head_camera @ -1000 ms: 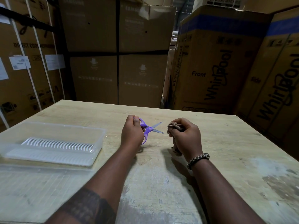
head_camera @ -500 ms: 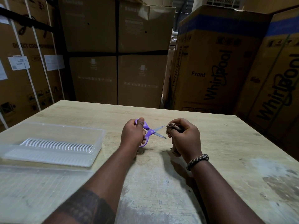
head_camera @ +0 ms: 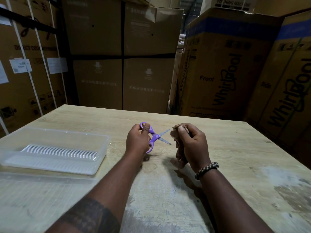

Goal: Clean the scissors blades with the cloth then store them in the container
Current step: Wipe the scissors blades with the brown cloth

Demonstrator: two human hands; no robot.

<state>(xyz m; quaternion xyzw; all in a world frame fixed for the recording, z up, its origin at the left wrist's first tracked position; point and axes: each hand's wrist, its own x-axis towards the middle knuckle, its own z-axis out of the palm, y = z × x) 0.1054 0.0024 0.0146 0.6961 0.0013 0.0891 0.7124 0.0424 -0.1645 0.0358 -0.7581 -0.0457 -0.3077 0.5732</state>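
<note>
Obs: your left hand (head_camera: 138, 140) is closed on the purple handles of the scissors (head_camera: 155, 136), thumb through the upper loop, other fingers curled at the lower loop. Blades are spread in a wide V, tips pointing right toward your other hand, the whole tool held just above the table (head_camera: 235, 148)

Obs: your right hand (head_camera: 191, 145) is curled shut around the cloth (head_camera: 175, 132), a brown wad bunched at the thumb and forefinger with a tail hanging below the palm. The upper blade tip sits just beside the wad; cannot tell whether it touches

Obs: the container (head_camera: 55, 148), clear plastic with a ribbed insert lying in it, stands open on the table well to your left. A flat clear sheet in front of it may be its lid; not certain

Handling, judged:
- Scissors look small and light, rigid, plastic grips and thin metal blades. One hand carries them easily. Keep hold at the loops; the pivot swings freely, so the blades will close if your thumb relaxes
- Blade faces are smooth and likely slick. Edges and tips are the hazard: wipe from pivot toward tip, cloth pinched over the flat faces, fingers behind the edge
- Cloth is soft and limp, conforms to the blade, gives no protection if thin. Keep it bunched thick
- Container appears light and may slide when nudged; lower the scissors in closed, do not drop them

Status: wiping not finished by the look of it; storing not yet done
</note>
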